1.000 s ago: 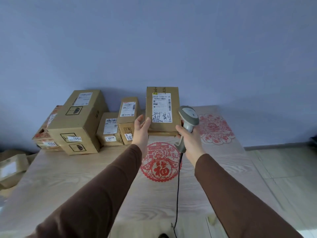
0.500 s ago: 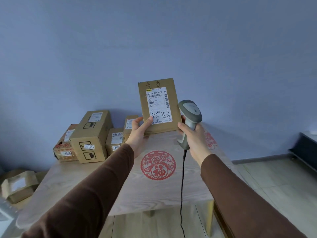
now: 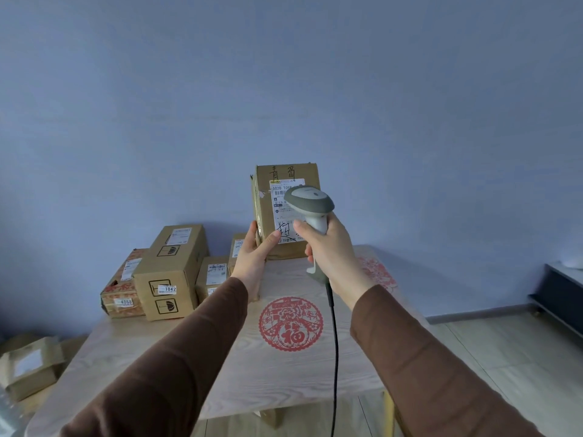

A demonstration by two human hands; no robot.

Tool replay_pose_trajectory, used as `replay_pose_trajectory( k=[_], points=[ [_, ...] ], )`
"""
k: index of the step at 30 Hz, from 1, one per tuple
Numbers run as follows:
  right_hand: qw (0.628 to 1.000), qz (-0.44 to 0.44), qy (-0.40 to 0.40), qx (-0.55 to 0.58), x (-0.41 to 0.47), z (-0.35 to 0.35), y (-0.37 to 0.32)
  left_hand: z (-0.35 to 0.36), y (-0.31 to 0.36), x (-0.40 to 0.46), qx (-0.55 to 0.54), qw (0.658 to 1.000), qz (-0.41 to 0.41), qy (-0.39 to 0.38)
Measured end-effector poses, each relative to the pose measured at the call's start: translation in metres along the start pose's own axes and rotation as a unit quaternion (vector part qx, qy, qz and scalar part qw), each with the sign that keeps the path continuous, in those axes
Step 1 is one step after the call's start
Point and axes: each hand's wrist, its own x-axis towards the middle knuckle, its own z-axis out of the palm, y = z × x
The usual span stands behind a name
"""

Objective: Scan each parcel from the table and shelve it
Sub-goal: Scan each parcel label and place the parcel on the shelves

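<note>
Now parcel (image 3: 285,212) upright, scanner (image 3: 310,206) raised

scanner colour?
Scanner: grey head, paler off-white grip, black cable. Head view, the only one.

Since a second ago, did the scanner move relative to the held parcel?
Yes. The scanner went from the parcel's right edge leftward, now fronting its label.

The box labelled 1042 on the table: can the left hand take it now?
Probably not: the left hand grips the raised parcel, so it is occupied. The 1042 box itself stands unobstructed on its near side.
</note>
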Motion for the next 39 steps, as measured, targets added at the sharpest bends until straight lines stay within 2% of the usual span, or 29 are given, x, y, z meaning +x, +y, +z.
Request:
replay_pose_trajectory(
  k=[27, 34, 39],
  points=[
    [1.0, -0.011, 0.007, -0.02, -0.007, 0.028, -0.014, -0.019, 0.009, -0.002, 0.017, 0.999, 0.037, 0.005],
    [1.0, 0.0, 0.0, 0.002, -0.007, 0.038, -0.016, -0.039, 0.015, -0.01, -0.009, 0.999, 0.035, 0.035],
    [0.998, 0.023, -0.017, 0.048, -0.003, 0.062, -0.006, -0.076, 0.024, -0.029, -0.018, 0.995, 0.028, 0.095]
  ],
)
